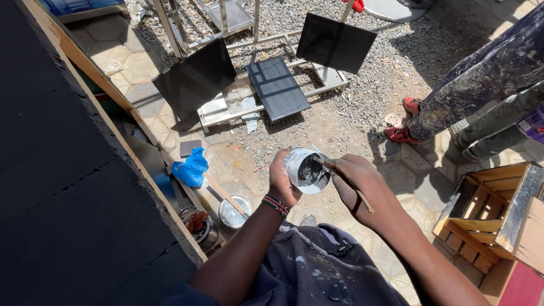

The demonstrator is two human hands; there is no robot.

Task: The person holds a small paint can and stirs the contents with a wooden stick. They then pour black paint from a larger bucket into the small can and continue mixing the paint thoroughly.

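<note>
My left hand [281, 182] grips a small paint tin [306, 170], tilted so its dark, wet inside shows. A beaded bracelet [276, 205] circles that wrist. My right hand [354, 178] is closed on a thin wooden-handled brush [362, 199], its tip resting at the tin's rim. Both hands hover above my paint-spattered grey lap [317, 272].
A large black-painted board [62, 187] fills the left. Black panels [195, 79] dry on a metal frame [226, 107] over gravel. A blue cloth [191, 167], a stick, a tin lid [233, 212] and another tin [198, 224] lie below. Another person's legs [481, 85] stand right, near a wooden crate [493, 215].
</note>
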